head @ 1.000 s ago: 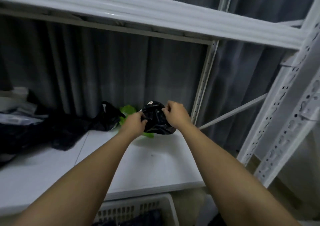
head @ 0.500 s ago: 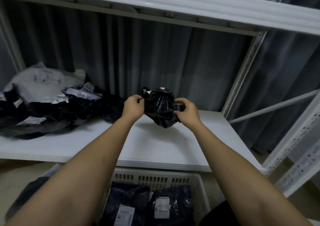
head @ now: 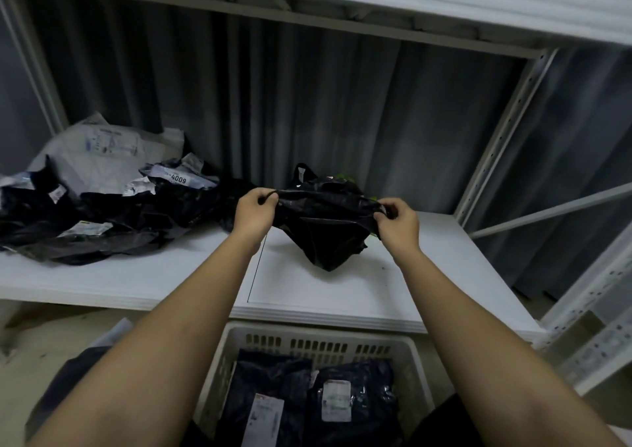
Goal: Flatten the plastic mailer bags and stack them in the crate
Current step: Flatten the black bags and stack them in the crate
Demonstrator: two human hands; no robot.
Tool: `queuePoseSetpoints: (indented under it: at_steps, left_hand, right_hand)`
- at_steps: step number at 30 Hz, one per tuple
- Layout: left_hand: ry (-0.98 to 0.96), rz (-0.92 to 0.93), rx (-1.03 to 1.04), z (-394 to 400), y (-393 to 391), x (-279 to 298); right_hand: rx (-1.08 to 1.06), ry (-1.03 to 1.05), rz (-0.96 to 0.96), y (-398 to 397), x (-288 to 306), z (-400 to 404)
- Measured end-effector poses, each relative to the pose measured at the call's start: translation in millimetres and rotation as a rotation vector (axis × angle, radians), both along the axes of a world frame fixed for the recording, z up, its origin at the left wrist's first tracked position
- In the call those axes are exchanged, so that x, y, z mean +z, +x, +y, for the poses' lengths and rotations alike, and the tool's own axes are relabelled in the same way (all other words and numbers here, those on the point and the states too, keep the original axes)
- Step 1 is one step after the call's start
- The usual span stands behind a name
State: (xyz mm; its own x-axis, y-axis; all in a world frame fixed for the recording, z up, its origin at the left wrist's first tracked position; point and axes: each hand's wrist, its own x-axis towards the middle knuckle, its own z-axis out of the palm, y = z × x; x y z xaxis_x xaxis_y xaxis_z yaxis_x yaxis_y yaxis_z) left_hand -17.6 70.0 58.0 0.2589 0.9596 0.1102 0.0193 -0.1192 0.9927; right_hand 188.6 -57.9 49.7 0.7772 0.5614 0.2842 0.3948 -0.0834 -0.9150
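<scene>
Black mailer bag [head: 325,227] stretched between left hand [head: 254,212] and right hand [head: 398,222], fingers pinching top edge, forearms extended above shelf [head: 325,292].

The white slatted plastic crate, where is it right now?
Head view, bottom centre: the white slatted plastic crate sits below the white shelf's front edge, between the forearms, with flat black mailers inside.

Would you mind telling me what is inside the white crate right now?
Two flattened dark mailer bags with white labels lie side by side in the white crate; anything beneath them is hidden.
</scene>
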Motion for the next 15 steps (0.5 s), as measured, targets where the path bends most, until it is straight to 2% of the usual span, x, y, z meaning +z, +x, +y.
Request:
queuePoseSetpoints:
  at_steps: [4,6,9,12,15]
  left_hand:
    - [-0.054,-0.091,-0.042,2,-4,-7]
    - [-0.083,0.001,0.024,10,-2,-17]
    - [-0.34,0.143,0.067,4,4,-29]
    - [-0.475,0.243,-0.192,-19,15,-36]
    - [-0.578,0.219,-0.478,-45,29,-43]
  right_hand:
    - [-0.021,0.058,-0.126,-7,1,-6]
    - [-0.083,0.102,-0.205,-14,-2,-7]
    - [-0.17,0.144,-0.292,-25,-13,-4]
    - [-0.139,0.084,-0.352,-36,-31,1]
    - [0.086,0.001,-0.359,-48,-55,1]
